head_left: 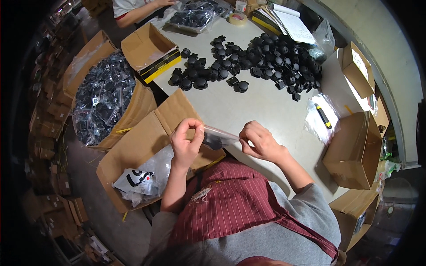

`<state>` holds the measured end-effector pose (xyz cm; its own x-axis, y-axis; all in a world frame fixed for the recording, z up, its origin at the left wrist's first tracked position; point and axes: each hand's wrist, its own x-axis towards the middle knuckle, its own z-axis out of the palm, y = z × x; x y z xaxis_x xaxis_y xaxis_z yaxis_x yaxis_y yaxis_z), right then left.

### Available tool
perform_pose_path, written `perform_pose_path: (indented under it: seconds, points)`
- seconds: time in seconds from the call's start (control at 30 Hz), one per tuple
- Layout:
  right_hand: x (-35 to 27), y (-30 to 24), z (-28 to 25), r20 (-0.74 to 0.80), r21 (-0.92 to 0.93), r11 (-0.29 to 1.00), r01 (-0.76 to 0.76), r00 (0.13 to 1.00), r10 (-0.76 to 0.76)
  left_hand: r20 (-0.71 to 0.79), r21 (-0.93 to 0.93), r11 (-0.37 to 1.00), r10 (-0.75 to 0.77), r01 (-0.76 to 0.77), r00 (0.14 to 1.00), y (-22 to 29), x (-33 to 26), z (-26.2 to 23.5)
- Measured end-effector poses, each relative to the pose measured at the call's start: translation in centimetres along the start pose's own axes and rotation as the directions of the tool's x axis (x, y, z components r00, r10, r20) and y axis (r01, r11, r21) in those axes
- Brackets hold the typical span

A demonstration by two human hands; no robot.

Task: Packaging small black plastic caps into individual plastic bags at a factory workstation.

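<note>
Between my two hands a small clear plastic bag (pixel 222 133) is stretched, with a dark part showing inside it. My left hand (pixel 187 138) pinches one top corner of the bag between thumb and forefinger. At the other end, my right hand (pixel 261 141) grips the bag's edge with its fingers curled in. Both hands are raised in front of my striped red apron, over the near edge of the table (pixel 275 106). Farther off on the tabletop lies a large heap of black round-topped plastic parts (pixel 275 57).
An open carton (pixel 117 170) holding plastic bags stands beside my left arm. Behind it, another carton (pixel 144 104) brims with bagged black parts (pixel 106 95). A yellow-black cutter (pixel 322 116) lies on clear bags at right, near an open box (pixel 355 150). Another person's arm (pixel 137 15) shows at the far left.
</note>
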<state>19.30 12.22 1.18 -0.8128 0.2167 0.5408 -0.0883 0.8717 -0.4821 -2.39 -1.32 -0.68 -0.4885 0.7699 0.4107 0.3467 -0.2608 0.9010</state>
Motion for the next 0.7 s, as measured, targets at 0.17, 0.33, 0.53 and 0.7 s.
perform_pose_path:
  seconds: [0.17, 0.33, 0.53, 0.7]
  points:
    - [-1.4, 0.4, -0.9, -0.122, 0.014, 0.989, -0.148, 0.981, 0.149, -0.029, -0.133, 0.989, -0.066, 0.062, 0.997, 0.7, 1.5, 1.6]
    - [-5.2, 1.8, 0.7, 0.221, 0.874, 0.114, -0.472, 0.595, 0.773, 0.224, -0.392, 0.907, -0.069, 0.155, 0.972, 2.5, 2.8, 4.3]
    - [-9.1, 2.5, 5.1, 0.36, 0.342, -0.938, 0.056, 0.914, 0.185, 0.647, -0.292, 0.953, 0.261, -0.084, 0.716, 6.4, 1.5, 8.8]
    - [-9.7, 1.2, -0.2, 0.306, 0.761, -0.636, 0.13, 0.792, 0.528, 0.76, -0.457, 0.889, 0.387, 0.005, 0.522, 8.6, 0.2, 9.3]
